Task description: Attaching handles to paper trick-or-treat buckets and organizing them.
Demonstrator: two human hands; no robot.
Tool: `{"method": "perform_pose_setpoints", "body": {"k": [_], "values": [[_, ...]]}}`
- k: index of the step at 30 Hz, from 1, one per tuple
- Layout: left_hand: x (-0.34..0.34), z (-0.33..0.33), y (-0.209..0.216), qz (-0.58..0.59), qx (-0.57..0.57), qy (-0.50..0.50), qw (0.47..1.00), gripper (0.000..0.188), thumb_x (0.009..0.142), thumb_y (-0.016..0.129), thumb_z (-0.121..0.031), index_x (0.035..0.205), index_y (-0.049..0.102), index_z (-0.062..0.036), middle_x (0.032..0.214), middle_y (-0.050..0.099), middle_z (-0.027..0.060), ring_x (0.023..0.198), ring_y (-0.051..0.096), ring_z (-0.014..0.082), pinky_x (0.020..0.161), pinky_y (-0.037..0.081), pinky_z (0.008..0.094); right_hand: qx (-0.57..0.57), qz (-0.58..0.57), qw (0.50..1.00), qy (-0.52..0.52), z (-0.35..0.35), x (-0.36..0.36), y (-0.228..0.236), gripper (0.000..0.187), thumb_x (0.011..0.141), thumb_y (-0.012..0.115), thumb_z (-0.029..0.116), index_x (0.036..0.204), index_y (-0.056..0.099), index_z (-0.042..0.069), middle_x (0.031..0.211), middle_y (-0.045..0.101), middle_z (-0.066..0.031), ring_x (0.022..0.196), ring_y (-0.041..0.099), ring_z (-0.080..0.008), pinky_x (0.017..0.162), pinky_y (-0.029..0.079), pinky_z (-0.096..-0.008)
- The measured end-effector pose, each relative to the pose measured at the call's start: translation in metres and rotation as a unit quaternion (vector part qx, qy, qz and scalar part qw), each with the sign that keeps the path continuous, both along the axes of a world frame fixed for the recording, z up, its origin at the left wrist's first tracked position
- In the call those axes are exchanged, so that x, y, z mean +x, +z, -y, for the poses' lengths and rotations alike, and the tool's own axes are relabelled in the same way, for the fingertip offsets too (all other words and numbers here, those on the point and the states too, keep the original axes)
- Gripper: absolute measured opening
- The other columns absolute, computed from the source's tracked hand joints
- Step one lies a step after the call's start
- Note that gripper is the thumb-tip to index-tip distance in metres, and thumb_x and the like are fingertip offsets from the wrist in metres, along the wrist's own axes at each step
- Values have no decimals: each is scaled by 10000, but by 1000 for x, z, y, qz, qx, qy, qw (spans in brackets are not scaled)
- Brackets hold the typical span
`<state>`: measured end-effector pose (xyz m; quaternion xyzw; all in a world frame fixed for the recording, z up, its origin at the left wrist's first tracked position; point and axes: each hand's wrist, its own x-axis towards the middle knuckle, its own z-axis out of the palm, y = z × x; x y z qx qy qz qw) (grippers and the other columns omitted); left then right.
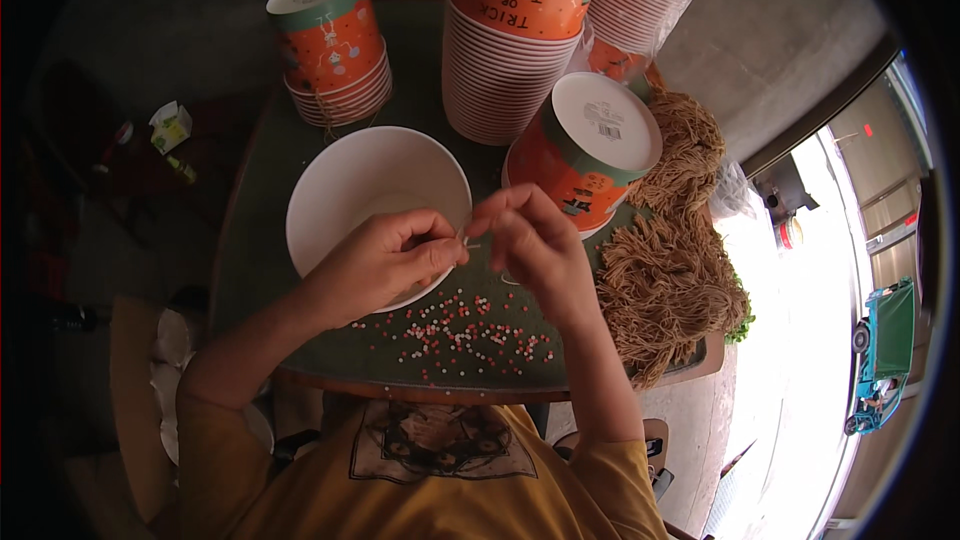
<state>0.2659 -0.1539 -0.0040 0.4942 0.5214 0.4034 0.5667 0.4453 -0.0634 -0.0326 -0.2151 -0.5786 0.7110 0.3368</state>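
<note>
My left hand is closed in a pinch over the near right side of a large white paper tub. My right hand faces it just beyond the tub's rim, its fingers also drawn together. A tiny whitish bit shows between the two sets of fingertips, too small to name. Below the hands, many small red and white beads lie scattered on the dark green tabletop. The tub's mouth is turned up; part of its bottom hides behind my left hand and forearm.
Upturned orange-and-green tubs stand at the back left and right of the white tub. A tall tub stack rises behind. Tan twine hanks cover the right side. A cardboard box stands at lower left, a tissue pack beyond.
</note>
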Motion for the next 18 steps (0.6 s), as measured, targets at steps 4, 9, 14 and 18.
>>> {"method": "perform_pose_setpoints", "body": {"k": [4, 9, 14, 18], "values": [[-2, -2, -2, -3, 25, 8, 1000, 175, 983, 543, -167, 942, 598, -7, 737, 509, -44, 666, 458, 24, 600, 394, 195, 359, 140, 917, -98, 17, 4, 10, 94, 826, 675, 8, 862, 591, 30, 852, 583, -55, 594, 544, -121, 517, 445, -260], [-5, -6, -5, 47, 1, 7, 999, 163, 977, 543, -169, 964, 593, -14, 765, 536, -27, 669, 474, 33, 613, 409, 195, 424, 109, 887, -144, 33, -2, 2, 135, 786, 690, -45, 847, 596, 29, 813, 560, -38, 586, 515, -99, 477, 411, -238], [-4, -5, 0, 93, -53, 25, 994, 99, 965, 534, -127, 1000, 573, -44, 833, 576, -9, 689, 523, 41, 602, 423, 187, 478, 102, 857, -164, 40, -11, -7, 170, 758, 723, -38, 859, 612, 42, 799, 577, -54, 605, 563, -163, 483, 454, -274], [-7, -3, 1, 128, -66, 44, 989, 158, 946, 544, -103, 1070, 571, -10, 924, 595, 23, 781, 547, 69, 717, 467, 220, 491, 118, 849, -156, 39, -6, -7, 188, 772, 717, 0, 930, 629, 52, 810, 593, -59, 658, 596, -201, 546, 490, -309]]}}
